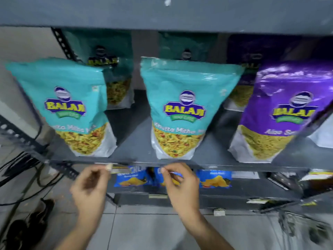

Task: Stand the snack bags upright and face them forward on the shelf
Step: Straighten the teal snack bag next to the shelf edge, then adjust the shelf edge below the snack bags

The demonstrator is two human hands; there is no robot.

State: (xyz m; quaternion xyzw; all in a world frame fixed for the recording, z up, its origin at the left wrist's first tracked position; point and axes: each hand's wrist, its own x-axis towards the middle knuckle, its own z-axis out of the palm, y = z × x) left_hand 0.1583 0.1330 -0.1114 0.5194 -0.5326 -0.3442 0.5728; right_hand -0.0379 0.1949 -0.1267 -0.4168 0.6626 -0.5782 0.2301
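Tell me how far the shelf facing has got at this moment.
Done: two teal bags and the purple bag stand upright, fronts out. In hand: left hand and right hand are at the lower shelf's blue packets; grip blurred. Left: that row.

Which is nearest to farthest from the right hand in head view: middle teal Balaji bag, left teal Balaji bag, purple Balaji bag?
From the right hand:
1. Middle teal Balaji bag, directly above it.
2. Left teal Balaji bag, up and left.
3. Purple Balaji bag, up and right.
The last two are close; treat their order as tentative.
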